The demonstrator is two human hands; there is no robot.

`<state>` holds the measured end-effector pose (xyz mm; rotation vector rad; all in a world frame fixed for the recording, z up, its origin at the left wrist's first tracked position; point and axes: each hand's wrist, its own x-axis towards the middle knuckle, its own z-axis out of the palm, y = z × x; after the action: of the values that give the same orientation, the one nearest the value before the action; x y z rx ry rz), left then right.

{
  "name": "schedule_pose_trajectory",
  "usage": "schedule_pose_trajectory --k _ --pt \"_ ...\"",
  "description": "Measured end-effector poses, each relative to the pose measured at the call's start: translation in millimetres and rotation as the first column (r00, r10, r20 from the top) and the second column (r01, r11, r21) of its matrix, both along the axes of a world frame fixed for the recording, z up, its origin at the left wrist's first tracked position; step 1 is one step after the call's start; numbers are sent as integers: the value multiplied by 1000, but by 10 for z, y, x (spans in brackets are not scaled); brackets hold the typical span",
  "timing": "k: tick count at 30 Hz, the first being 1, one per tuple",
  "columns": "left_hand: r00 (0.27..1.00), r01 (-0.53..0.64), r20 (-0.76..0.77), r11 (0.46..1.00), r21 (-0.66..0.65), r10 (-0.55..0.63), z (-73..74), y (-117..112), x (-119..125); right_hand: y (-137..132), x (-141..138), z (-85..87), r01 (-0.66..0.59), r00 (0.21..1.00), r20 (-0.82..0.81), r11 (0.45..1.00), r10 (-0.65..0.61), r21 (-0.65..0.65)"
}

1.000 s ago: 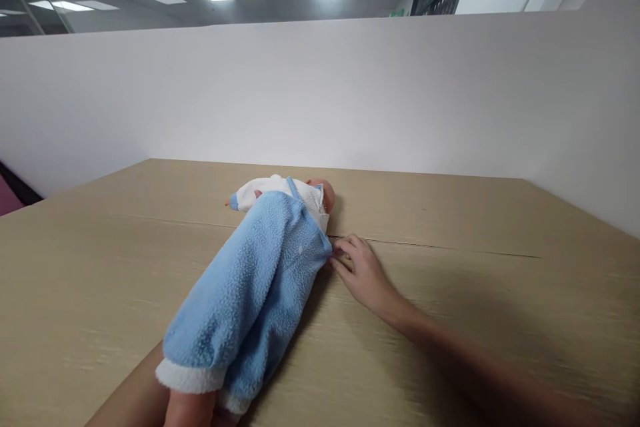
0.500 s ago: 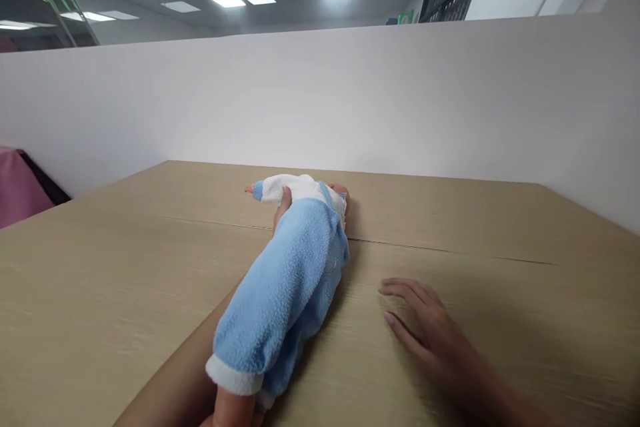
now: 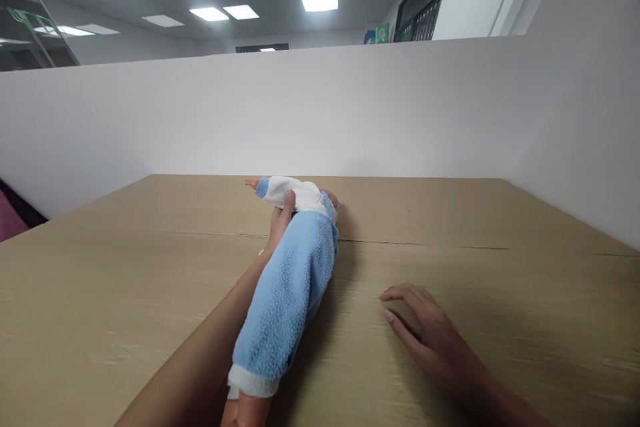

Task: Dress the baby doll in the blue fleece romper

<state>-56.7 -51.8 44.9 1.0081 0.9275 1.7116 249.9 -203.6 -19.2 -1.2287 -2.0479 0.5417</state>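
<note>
A baby doll in fleecy blue overalls and a white top with blue cuffs lies stretched away from me, turned on its side. My left hand grips its upper body, the thumb over the white sleeve and the other fingers hidden beneath. The doll's head is mostly out of sight behind its body, and its bare legs reach the bottom edge of the view. To the right, apart from the doll, my right hand hovers low over the table with fingers slightly bent, thumb and fingertips apart, holding nothing.
The wood-coloured table has a thin seam running across it. A white partition rises along its far side and right. Something pink with a black edge shows at the far left.
My view has tilted up and shifted a little. The doll has rolled slightly onto its side, its legs closer together. My left hand keeps its hold; my right hand stays nearly in place.
</note>
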Motion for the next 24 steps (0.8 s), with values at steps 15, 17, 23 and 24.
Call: schedule_pose_trajectory --k 15,17,23,24 --pt "996 -19 -90 999 -44 15 -21 14 183 -9 -55 23 -14 999 -37 1000 15 17" --pt "992 -36 -120 999 -37 31 2 -3 224 1 -59 19 -3 999 -49 999 5 33" --pt "976 -22 -214 999 37 30 -12 21 391 45 -45 -28 72 994 -89 997 -68 38" --pt "969 -22 -243 999 50 33 -26 26 426 54 -44 -36 83 991 -104 996 -80 24"
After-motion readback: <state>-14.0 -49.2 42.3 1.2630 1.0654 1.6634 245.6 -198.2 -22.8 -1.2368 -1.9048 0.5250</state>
